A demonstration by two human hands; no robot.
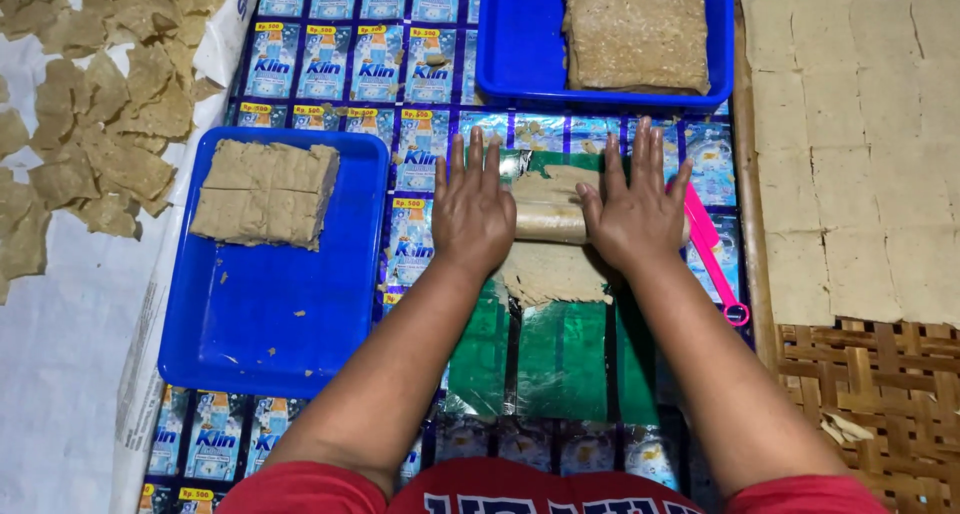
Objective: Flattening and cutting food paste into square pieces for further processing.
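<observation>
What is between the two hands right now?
In the head view, a tan roller wrapped in thin dough spans the gap between the left hand and right hand, with flattened dough on green plastic sheet just below.

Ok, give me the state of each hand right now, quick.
Left hand: open, flat, fingers spread, pressing on the roller; grips nothing.
Right hand: open, flat, pressing on the roller's other end; grips nothing.

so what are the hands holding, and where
Nothing is gripped: left hand and right hand press flat, fingers spread, on the ends of a roller over dough.
</observation>
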